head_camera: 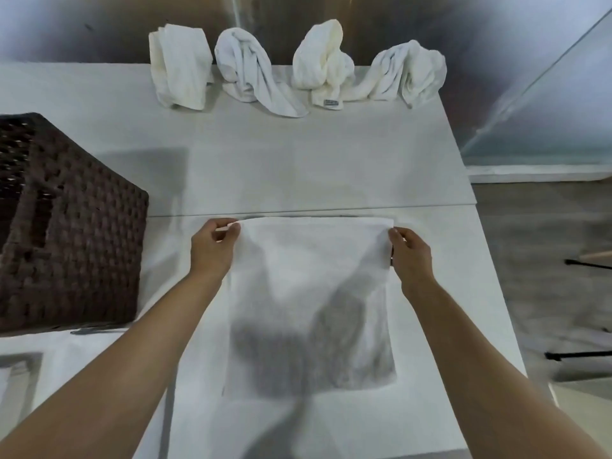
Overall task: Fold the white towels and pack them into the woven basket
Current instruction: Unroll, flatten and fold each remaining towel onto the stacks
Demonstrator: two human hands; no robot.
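A white towel (311, 293) lies flat on the bench (331, 167), its far corners pinched by the left hand (212, 246) and right hand (410, 253), fingers clamped on the cloth. Beyond the fingers, four crumpled towels (294, 67) line the bench's far edge. The woven basket (66, 223) stands left of the left hand's fingers.

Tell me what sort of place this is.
Probably a staged work area rather than a lived-in home, though I can't be sure: a plain white table against a bare backdrop, four crumpled white towels lined up at its far edge, and dark stand legs on the floor to the right.
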